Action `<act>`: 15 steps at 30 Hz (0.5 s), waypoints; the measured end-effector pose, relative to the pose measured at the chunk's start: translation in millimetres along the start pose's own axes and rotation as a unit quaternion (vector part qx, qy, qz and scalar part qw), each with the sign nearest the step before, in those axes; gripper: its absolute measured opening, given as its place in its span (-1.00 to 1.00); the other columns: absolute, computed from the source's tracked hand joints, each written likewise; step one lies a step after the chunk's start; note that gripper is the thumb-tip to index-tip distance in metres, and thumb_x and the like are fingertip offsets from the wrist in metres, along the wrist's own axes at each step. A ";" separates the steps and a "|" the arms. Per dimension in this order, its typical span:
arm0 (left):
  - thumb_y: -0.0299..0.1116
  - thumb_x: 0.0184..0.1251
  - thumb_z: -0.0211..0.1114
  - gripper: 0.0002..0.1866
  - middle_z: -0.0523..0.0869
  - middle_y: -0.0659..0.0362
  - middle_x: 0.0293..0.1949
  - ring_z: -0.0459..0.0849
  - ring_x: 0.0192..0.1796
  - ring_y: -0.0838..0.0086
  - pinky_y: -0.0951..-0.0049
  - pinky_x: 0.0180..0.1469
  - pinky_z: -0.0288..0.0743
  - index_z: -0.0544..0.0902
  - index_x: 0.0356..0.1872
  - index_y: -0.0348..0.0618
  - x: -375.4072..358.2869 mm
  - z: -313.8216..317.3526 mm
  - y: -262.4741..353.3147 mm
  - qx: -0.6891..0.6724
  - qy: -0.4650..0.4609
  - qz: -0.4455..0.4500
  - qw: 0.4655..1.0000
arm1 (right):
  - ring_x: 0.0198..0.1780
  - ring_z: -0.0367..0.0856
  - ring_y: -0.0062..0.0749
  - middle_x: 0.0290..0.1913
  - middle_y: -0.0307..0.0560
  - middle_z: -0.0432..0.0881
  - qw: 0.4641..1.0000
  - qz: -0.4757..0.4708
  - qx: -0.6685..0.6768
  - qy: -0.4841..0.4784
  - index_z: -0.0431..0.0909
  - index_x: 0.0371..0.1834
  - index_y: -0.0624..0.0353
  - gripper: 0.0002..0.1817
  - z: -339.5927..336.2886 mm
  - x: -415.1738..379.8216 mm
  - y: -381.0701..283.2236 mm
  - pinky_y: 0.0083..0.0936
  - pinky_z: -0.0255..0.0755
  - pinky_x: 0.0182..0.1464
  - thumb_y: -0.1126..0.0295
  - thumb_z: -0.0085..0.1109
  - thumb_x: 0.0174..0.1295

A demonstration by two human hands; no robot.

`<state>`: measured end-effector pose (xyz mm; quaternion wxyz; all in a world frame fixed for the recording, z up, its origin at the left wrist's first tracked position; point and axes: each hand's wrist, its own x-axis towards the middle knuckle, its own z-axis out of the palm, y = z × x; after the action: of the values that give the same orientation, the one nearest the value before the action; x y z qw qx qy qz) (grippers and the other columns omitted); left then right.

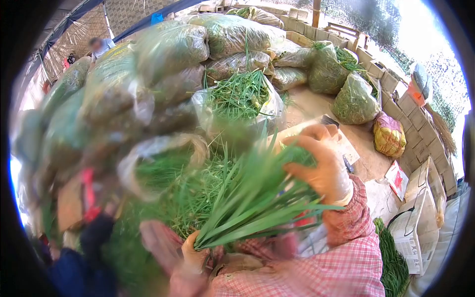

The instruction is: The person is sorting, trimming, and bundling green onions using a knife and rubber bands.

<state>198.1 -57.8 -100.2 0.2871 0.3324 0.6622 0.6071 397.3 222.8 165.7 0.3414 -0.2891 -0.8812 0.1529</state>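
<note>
A fan of long, flat green leaves that look like garlic chives (262,198) spreads across the middle of the view. My left hand (194,251) is closed around their gathered lower ends, close to my checked apron. At the upper right of the bunch, my right hand (321,163) is curved with thumb and fingers apart, among the blurred leaf tips. That hand is slightly smeared by motion. Below and behind the bunch lies a heap of loose greens (185,208).
An open bag of greens (240,96) stands ahead, before stacked full plastic bags (242,34). A white crate (413,232) sits at right, beside more chives (393,257). A yellow-pink bundle (389,134) rests by the block wall. Another person's dark sleeve (96,237) shows at lower left.
</note>
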 end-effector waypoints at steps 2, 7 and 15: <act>-0.84 -0.13 0.18 -0.45 0.60 0.12 -0.14 0.57 -0.11 0.45 0.42 -0.04 0.52 0.44 0.02 -0.34 0.1 -2.2 -1.5 0.035 -0.002 0.018 0.999 | -0.03 0.32 -0.19 -0.17 -0.21 0.49 0.997 -0.046 -0.055 -0.011 0.62 -0.23 -0.16 -0.66 1.4 4.5 -1.0 -0.14 0.09 0.05 0.23 0.38 -0.17; -0.81 -0.14 0.22 -0.48 0.61 0.12 -0.17 0.58 -0.12 0.46 0.45 -0.06 0.50 0.47 -0.01 -0.34 1.9 2.2 11.9 0.034 -0.001 0.037 0.999 | -0.04 0.33 -0.19 -0.16 -0.32 0.49 0.993 -0.084 -0.016 -0.082 0.62 -0.27 -0.14 -0.70 12.4 5.2 7.9 -0.15 0.11 0.02 0.24 0.35 -0.16; -0.81 -0.15 0.13 -0.42 0.59 0.11 -0.14 0.57 -0.09 0.42 0.42 -0.04 0.50 0.43 0.06 -0.35 1.1 2.0 5.3 -0.041 -0.017 0.020 0.999 | -0.11 0.33 -0.19 -0.22 -0.19 0.45 0.983 -0.158 -0.090 0.008 0.50 -0.40 0.04 -0.80 43.5 4.5 23.7 -0.18 0.11 -0.06 0.38 0.27 -0.12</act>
<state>199.4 -55.5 -95.1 0.2996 0.3440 0.6248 0.6337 374.2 241.1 125.7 0.3410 -0.1773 -0.9231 0.0150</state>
